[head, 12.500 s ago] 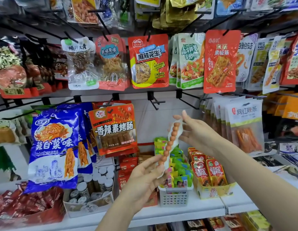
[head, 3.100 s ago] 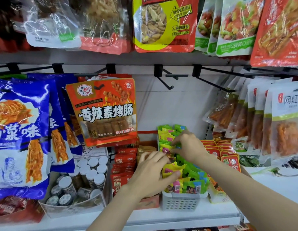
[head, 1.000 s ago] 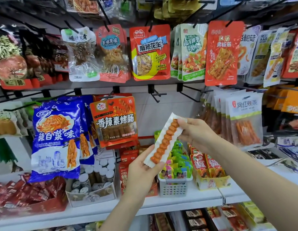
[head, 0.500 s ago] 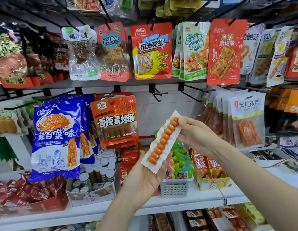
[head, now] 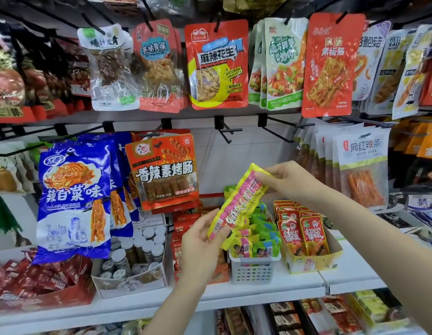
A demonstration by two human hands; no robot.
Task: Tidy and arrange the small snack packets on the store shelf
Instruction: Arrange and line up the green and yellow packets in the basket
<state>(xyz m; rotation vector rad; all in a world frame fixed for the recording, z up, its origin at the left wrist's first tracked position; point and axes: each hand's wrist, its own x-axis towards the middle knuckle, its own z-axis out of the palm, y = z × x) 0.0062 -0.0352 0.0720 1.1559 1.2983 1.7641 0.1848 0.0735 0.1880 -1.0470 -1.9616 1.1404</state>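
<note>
Both hands hold one long snack packet (head: 239, 204) tilted in front of the shelf, its yellow and pink printed side facing me. My left hand (head: 200, 240) pinches its lower end and my right hand (head: 287, 180) pinches its upper end. Just behind and below it stands a small white perforated basket (head: 253, 269) crammed with several green, yellow and pink packets (head: 258, 240) of the same kind.
A yellow display box of red packets (head: 304, 235) stands right of the basket, red boxes (head: 183, 228) and a tub of small jars (head: 135, 252) to its left. Hanging bags fill the pegs above; two bare hooks (head: 230, 134) jut out over the basket. The shelf edge (head: 258, 296) runs below.
The packet has been flipped over: its clear side with the row of orange pieces showed before, the yellow and pink printed side shows now. Both hands kept hold of its ends.
</note>
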